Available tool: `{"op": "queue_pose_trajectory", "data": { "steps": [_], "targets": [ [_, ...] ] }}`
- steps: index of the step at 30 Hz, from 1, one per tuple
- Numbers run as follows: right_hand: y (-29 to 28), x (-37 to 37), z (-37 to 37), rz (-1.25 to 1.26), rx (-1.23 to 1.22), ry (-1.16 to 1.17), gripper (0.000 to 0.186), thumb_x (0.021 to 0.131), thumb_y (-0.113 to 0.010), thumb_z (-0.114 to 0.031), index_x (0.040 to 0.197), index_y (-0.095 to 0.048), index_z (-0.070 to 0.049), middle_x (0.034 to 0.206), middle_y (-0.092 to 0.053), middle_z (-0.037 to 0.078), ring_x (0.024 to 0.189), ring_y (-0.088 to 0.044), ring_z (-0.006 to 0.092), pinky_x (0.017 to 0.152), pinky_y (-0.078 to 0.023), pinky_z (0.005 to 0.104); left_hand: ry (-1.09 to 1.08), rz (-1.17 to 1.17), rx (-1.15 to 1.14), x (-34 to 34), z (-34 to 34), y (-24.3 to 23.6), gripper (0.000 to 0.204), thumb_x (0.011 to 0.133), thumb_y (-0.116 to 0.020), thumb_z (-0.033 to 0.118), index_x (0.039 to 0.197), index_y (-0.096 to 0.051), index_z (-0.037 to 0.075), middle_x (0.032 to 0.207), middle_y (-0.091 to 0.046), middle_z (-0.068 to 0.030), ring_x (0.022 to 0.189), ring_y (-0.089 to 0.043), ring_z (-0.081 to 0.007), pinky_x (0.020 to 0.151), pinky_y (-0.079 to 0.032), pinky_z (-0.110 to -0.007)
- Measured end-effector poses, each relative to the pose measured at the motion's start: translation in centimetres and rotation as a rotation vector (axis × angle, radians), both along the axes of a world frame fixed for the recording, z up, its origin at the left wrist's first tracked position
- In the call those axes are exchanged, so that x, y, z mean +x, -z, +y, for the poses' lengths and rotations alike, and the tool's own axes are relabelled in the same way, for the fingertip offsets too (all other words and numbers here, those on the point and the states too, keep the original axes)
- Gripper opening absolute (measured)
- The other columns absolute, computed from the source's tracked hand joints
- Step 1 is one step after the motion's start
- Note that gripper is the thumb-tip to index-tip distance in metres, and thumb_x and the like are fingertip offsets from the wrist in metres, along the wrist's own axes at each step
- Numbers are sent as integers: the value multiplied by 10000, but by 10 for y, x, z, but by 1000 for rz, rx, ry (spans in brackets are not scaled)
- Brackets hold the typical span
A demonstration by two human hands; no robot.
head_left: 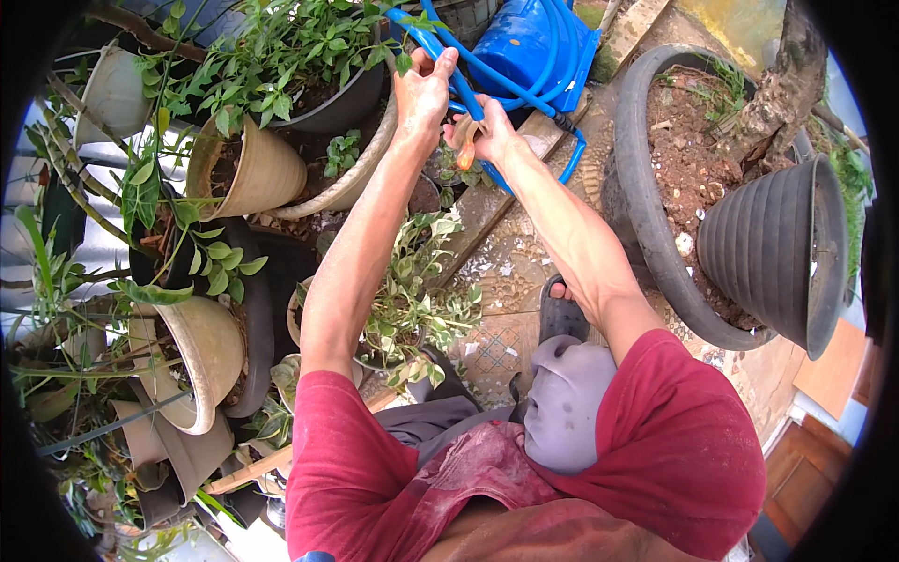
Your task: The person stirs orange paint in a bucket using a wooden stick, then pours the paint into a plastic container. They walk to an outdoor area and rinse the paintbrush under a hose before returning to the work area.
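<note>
My left hand [423, 94], its fingers closed, grips a thick blue hose [463, 89] that slants down from the top of the view. Lower along it, my right hand [489, 133] is closed around the hose near its lower end. A brownish-orange piece [464, 157] shows at the right hand's fingers; I cannot tell its kind. Just beyond the right hand lies a blue hose reel [513, 45] with thinner loops of hose around it. A black connector [564, 122] sits on one of those loops.
Potted plants crowd the left, among them a tilted cream pot [262, 169] and a beige pot [211, 351]. A variegated plant [412, 290] grows below my forearms. At right stands a big black planter [646, 197] with a ribbed black pot [763, 253] on its side. Wooden planks [482, 211] cross the tiled ground.
</note>
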State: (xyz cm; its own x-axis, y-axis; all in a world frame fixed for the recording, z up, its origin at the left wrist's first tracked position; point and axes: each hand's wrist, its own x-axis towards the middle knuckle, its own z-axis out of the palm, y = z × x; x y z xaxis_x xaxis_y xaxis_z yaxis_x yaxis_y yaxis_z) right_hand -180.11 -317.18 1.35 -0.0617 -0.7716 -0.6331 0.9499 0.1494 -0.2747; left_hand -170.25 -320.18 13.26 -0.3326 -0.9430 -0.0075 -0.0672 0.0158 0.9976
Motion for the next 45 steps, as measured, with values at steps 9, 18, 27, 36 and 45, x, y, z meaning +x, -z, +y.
{"op": "queue_pose_trajectory", "data": {
  "steps": [9,18,27,36,45],
  "targets": [
    [15,8,8,-12,-222,-229,303,1019,-470,-264,1137,-546,4,1027,-609,225,890,-664,384,799,-577,566,-69,-153,-254,1,-22,-2,253,923,-703,267,963,-676,18,775,-638,-24,717,-547,-120,687,-468,-314],
    [9,8,4,219,-249,-187,214,979,-501,-267,914,-582,-79,750,-604,60,641,-606,221,550,-494,362,-90,-157,-323,1,-29,12,294,893,-722,301,933,-674,13,722,-638,-91,666,-581,-173,667,-482,-365],
    [16,12,-12,325,-319,-175,284,980,-437,-297,854,-589,-93,683,-553,20,573,-560,185,504,-475,350,-10,-27,-294,-2,-26,16,233,929,-698,248,944,-650,20,769,-614,-29,709,-526,-119,669,-452,-326],
    [22,10,-13,306,-215,-130,276,962,-472,-330,825,-564,-110,621,-538,26,520,-552,183,479,-469,341,-55,-11,-303,-7,-40,27,315,882,-715,319,939,-664,13,786,-653,-118,755,-600,-211,752,-475,-392],
    [20,6,-13,251,-297,-108,368,985,-462,-401,703,-509,-170,573,-481,6,467,-486,161,432,-401,317,-88,-113,-192,-3,-35,29,559,888,-725,393,1222,-577,-31,945,-632,-112,792,-605,-183,707,-502,-352]
  ]
}}
